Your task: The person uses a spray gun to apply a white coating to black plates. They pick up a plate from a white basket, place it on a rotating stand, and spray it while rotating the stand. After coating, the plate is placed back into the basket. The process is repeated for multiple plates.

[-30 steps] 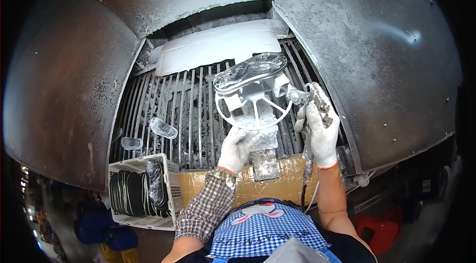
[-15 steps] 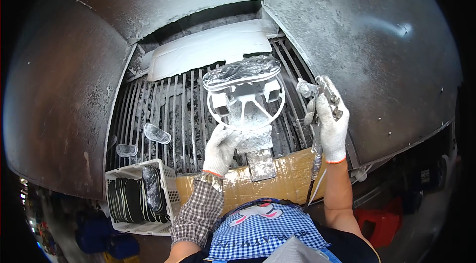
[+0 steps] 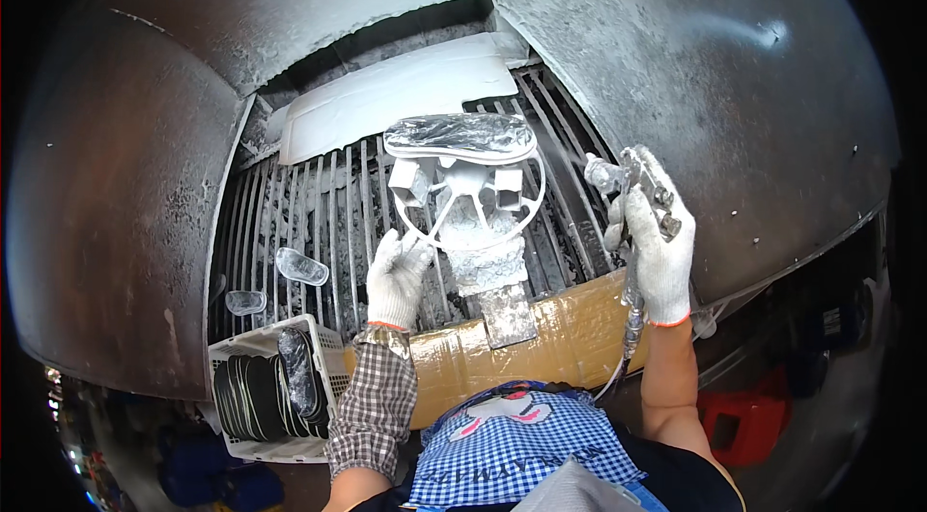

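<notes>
A white wheel-shaped turntable [image 3: 440, 240] stands over the slatted grate. On its white block supports rests a shoe sole [image 3: 462, 138], its top covered in dark, shiny film and its edge white. My left hand [image 3: 397, 282], in a white knitted glove, is at the wheel's near-left rim; its fingers look loosely apart, with the fingertips at or just touching the rim. To the right, my gloved right hand [image 3: 662, 247] is wrapped round a coated spray gun [image 3: 641, 186], its nozzle facing left toward the sole. A hose runs down from the gun.
A white plastic basket [image 3: 333, 358] of dark soles stands at the lower left. Two film-like sole-shaped pieces [image 3: 301, 267] lie on the grate [image 3: 333, 193]. White-coated cardboard [image 3: 396, 92] lies behind. Metal booth walls [image 3: 126, 203] enclose the sides; a taped brown ledge [image 3: 570, 338] runs in front.
The wheel and sole have turned a little, the sole's angle shifting. My left hand has loosened and moved slightly left and down; the right hand with the spray gun moved slightly right.
</notes>
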### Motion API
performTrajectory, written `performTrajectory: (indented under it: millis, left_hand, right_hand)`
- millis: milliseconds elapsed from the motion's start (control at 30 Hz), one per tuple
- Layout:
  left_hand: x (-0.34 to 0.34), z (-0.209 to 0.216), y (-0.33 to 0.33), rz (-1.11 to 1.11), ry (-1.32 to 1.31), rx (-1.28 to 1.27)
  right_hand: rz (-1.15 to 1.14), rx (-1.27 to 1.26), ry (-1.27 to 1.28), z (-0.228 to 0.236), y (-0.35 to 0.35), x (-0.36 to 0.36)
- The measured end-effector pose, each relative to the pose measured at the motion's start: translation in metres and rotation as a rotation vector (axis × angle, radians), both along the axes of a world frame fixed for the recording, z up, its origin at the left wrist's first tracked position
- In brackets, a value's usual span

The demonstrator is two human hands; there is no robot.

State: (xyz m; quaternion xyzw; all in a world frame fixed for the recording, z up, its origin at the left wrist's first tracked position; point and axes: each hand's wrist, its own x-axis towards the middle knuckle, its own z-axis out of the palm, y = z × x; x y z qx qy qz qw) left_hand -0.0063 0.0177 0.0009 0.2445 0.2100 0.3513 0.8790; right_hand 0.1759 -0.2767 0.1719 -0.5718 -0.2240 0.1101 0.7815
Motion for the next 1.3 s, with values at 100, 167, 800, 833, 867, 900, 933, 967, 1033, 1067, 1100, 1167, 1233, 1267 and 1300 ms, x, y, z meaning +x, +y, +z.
performTrajectory:
  millis: [100, 167, 800, 833, 867, 900, 933, 967, 1033, 1067, 1100, 1167, 1233, 1267, 1300]
  left_hand:
    - [0.004, -0.011, -0.006, 0.056, 0.0, 0.02]
    - [0.012, -0.015, -0.016, -0.094, -0.02, 0.111]
    - [0.013, 0.0, -0.042, -0.143, -0.018, -0.069]
    - [0.011, 0.001, -0.039, -0.136, -0.017, -0.062]
    - [0.011, -0.002, -0.034, -0.128, -0.002, -0.042]
    - [0.01, -0.002, -0.03, -0.113, 0.007, -0.032]
    - [0.008, -0.002, -0.027, -0.099, 0.016, -0.022]
    - [0.007, -0.002, -0.024, -0.084, 0.025, -0.013]
    - [0.006, 0.005, -0.02, -0.078, 0.014, -0.007]
    - [0.005, 0.009, -0.019, -0.068, 0.023, -0.011]
    - [0.004, 0.014, -0.019, -0.053, 0.028, -0.014]
    - [-0.001, 0.01, -0.009, -0.028, 0.011, 0.01]
    - [-0.001, 0.014, -0.004, -0.032, -0.021, 0.005]
    - [0.0, 0.013, 0.001, -0.021, -0.009, 0.004]
    - [0.0, 0.013, 0.005, -0.019, -0.01, 0.014]
  right_hand:
    - [0.017, -0.008, -0.001, -0.003, -0.005, -0.001]
    - [0.064, -0.057, -0.008, -0.001, -0.01, -0.006]
    - [0.139, 0.017, 0.07, -0.003, -0.018, -0.009]
    - [0.114, 0.036, 0.084, -0.003, -0.017, -0.009]
    - [0.129, 0.019, 0.076, -0.004, -0.02, -0.008]
    - [0.177, 0.016, 0.076, -0.004, -0.02, -0.01]
    - [0.226, 0.013, 0.075, -0.002, -0.019, -0.012]
    - [0.275, 0.01, 0.075, -0.002, -0.019, -0.014]
    - [0.273, 0.015, 0.063, -0.012, -0.015, -0.017]
    - [0.275, 0.019, 0.057, -0.011, -0.012, -0.018]
    - [0.282, 0.024, 0.058, -0.011, -0.009, -0.017]
    - [0.297, 0.037, 0.072, -0.015, -0.004, -0.014]
    - [0.292, 0.032, 0.087, -0.018, 0.0, -0.011]
    - [0.283, 0.025, 0.091, -0.018, 0.002, -0.01]
    - [0.273, 0.016, 0.096, -0.019, 0.003, -0.009]
